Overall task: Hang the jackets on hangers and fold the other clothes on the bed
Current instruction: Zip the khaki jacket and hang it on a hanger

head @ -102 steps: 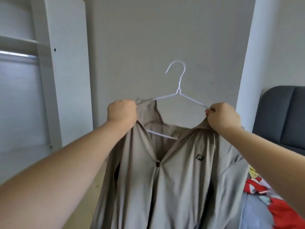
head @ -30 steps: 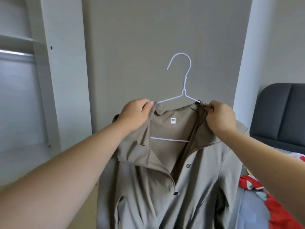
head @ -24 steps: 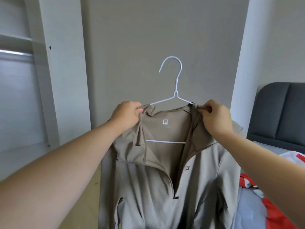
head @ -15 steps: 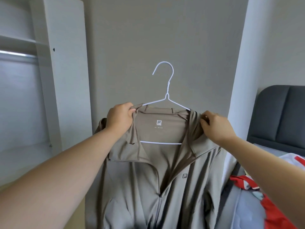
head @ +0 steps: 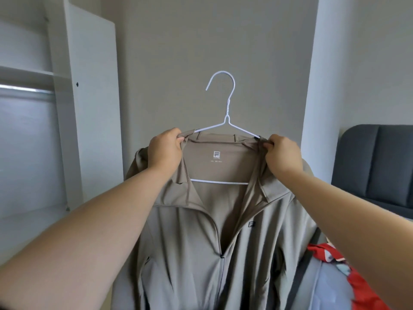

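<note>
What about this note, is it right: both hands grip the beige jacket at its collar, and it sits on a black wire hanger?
Not quite: the hanger is white, not black. The head view shows the left hand and the right hand gripping the beige jacket at its collar, and it sits on a white wire hanger.

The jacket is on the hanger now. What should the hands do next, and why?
Probably lift the right hand to the hanger hook. It and the left hand both pinch the jacket collar, the shoulders look seated on the wire, and the wardrobe rail is off to the left.
</note>
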Motion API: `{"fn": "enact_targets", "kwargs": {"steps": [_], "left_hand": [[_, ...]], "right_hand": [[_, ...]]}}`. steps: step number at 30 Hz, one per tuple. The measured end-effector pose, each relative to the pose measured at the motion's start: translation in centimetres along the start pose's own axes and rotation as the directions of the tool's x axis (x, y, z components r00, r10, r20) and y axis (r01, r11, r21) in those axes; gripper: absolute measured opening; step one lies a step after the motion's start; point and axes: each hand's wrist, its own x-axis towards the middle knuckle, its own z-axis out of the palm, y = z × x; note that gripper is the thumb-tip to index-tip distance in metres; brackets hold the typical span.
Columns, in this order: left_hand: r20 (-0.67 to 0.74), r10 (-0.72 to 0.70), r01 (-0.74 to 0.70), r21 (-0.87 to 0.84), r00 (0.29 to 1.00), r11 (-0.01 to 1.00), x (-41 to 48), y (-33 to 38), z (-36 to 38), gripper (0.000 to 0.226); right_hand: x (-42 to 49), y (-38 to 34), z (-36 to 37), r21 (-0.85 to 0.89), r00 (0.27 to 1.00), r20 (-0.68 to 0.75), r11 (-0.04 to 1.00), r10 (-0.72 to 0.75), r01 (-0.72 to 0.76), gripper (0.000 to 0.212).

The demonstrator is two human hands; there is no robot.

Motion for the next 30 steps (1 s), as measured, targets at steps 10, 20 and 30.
{"fn": "enact_targets", "kwargs": {"steps": [10,20,30], "left_hand": [[-0.181,0.064,-0.063,0.009,0.981,0.998,6.3,8.4,-10.7,0.015],[0.087,0.079,-0.078,-0.016,0.993,0.997,4.1,9.3,-14.8,0.014],[0.689,-0.047,0.033,0.033,0.724,0.999,-6.9,0.8,-6.6,0.017]], "right_hand": [[3.5,-6.9,-12.6,0.051,0.962,-0.271,0.997,-0.04,0.056,0.019],[-1.2,-6.7,-14.8,0.177,0.965,-0.262,0.984,0.022,0.026,0.008],[-11.6,1.9,-3.4,0.111,0.972,0.192,0.981,0.137,-0.16,0.01]]}}
